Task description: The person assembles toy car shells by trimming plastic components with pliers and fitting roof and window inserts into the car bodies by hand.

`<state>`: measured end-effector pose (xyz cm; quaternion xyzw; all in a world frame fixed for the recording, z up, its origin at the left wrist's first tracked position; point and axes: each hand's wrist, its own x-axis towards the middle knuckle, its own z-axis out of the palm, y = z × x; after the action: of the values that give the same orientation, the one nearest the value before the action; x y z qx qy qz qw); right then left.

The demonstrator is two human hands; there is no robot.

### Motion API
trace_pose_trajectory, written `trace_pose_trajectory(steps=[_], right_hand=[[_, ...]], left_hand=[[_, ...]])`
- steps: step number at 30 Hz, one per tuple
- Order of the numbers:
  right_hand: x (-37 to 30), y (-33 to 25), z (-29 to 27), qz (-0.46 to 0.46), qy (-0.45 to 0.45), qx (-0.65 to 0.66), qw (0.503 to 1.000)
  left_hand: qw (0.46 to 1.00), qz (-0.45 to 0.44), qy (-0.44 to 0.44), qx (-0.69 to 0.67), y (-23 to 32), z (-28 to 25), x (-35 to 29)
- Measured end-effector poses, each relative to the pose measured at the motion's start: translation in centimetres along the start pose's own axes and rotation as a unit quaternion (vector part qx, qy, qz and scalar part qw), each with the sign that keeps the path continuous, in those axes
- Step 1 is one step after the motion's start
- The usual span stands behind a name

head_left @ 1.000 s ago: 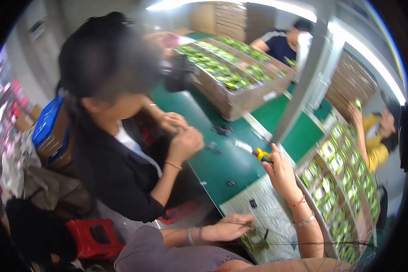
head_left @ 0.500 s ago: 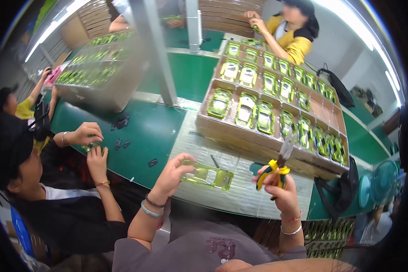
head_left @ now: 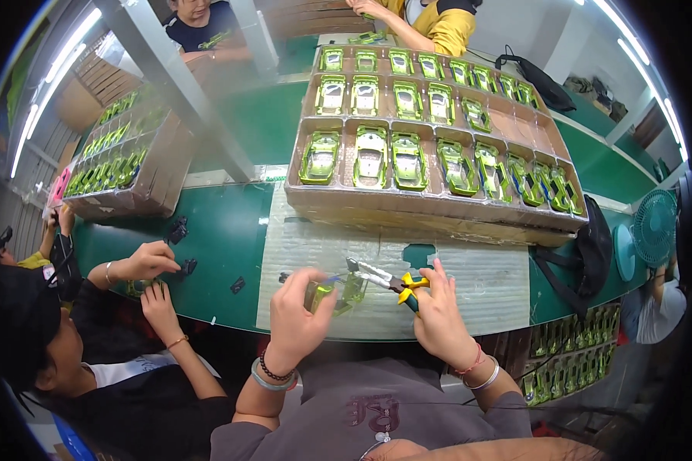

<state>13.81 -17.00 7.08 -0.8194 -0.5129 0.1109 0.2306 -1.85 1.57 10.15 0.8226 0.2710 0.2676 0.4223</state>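
Now the left hand (head_left: 298, 319) is gripping a translucent green toy-car body shell (head_left: 351, 293) at its two o'clock. Apart from it, the right hand (head_left: 442, 315) is clasping yellow-and-green-handled pliers (head_left: 397, 284), their tips pointing toward ten o'clock, close by the shell. At the right hand's twelve o'clock, a partitioned cardboard box (head_left: 430, 213) is holding rows of similar shells.

The head-worn fisheye view looks down, close over the left hand (head_left: 296, 321) and right hand (head_left: 443, 316), facing across the worktop (head_left: 224, 244) toward its far edge.
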Motion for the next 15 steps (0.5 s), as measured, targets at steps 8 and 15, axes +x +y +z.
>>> trace_pose_trajectory(steps=[8,15], right_hand=[[0.8,-1.3,0.4,-0.018,0.064,-0.094,0.993],[1.3,-1.7,-0.4,-0.056,0.075,-0.256,0.962]], left_hand=[[0.988,0.127,0.034,0.080,1.1,1.6,-0.8],[0.984,0.134,0.045,0.106,1.1,2.3,-0.8]])
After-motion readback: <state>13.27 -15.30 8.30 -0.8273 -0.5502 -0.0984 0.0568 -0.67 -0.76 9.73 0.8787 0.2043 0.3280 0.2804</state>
